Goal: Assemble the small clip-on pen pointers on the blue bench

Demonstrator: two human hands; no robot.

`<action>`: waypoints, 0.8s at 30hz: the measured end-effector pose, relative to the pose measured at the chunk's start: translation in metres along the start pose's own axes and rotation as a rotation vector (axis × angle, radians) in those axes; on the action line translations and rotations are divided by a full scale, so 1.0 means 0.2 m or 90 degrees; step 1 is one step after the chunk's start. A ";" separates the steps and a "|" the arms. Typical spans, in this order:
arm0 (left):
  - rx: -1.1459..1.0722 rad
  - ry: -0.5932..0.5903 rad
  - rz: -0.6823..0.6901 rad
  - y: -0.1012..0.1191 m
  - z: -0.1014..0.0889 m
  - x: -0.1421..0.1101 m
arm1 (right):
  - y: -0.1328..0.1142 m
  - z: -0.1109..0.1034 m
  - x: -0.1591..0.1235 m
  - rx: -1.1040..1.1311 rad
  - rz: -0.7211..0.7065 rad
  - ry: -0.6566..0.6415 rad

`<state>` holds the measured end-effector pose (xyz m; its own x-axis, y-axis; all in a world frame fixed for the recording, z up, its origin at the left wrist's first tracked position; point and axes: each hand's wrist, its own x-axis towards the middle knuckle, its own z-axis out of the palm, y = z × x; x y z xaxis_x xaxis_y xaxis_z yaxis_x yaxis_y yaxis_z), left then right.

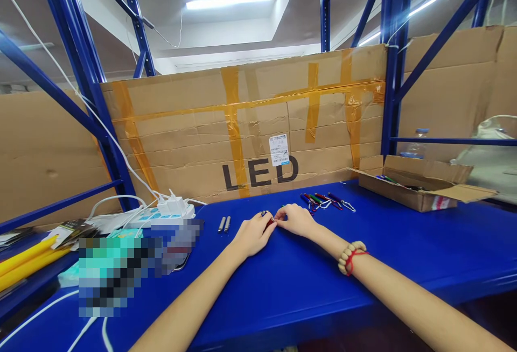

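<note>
Over the blue tabletop (pixel 307 276), my two hands meet at the fingertips. My left hand (pixel 251 236) is closed around a small dark red object (pixel 269 223), mostly hidden by the fingers. The fingers of my right hand (pixel 297 219) are pinched together at the right end of that red object; what they hold is too small to make out. Two short grey metal cylinders (pixel 224 224) lie side by side just left of my left hand. Beyond my right hand is a group of several slim coloured pieces (pixel 323 199), some with silver clips.
An open cardboard box (pixel 407 193) stands at the back right, with a plastic bottle (pixel 415 147) behind it. White power strip (pixel 169 212), cables and a blurred-out pile (pixel 117 266) occupy the left. A large cardboard panel (pixel 194 153) closes the back between blue posts (pixel 393 72).
</note>
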<state>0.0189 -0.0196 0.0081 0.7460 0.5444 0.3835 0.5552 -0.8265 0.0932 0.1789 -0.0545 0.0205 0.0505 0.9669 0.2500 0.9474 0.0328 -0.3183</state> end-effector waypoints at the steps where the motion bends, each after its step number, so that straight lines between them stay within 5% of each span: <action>1: 0.000 0.000 0.003 0.00 0.00 0.00 | 0.00 0.00 0.00 -0.002 -0.001 0.001; 24: 0.032 -0.022 0.011 0.01 -0.02 -0.01 | 0.01 0.00 0.01 0.006 -0.003 0.004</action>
<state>0.0176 -0.0231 0.0115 0.7673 0.5358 0.3524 0.5596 -0.8278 0.0399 0.1815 -0.0527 0.0201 0.0481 0.9652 0.2571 0.9448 0.0395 -0.3251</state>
